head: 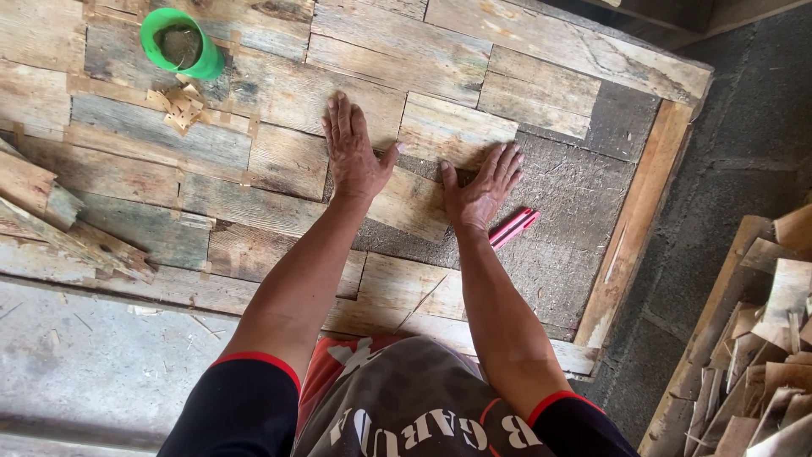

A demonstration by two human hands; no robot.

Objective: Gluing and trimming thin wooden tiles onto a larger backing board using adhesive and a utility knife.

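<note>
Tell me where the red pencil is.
The red pencil lies on the bare grey board, just right of the right hand, near the frame's right edge.

single head-mounted view, looking steeply down and forward from above the person's torso, close over the wooden panel [254,152] on the floor; no second view shares the scene.

weathered plank piece [412,203], flat on panel, slightly angled, beneath hands
</note>
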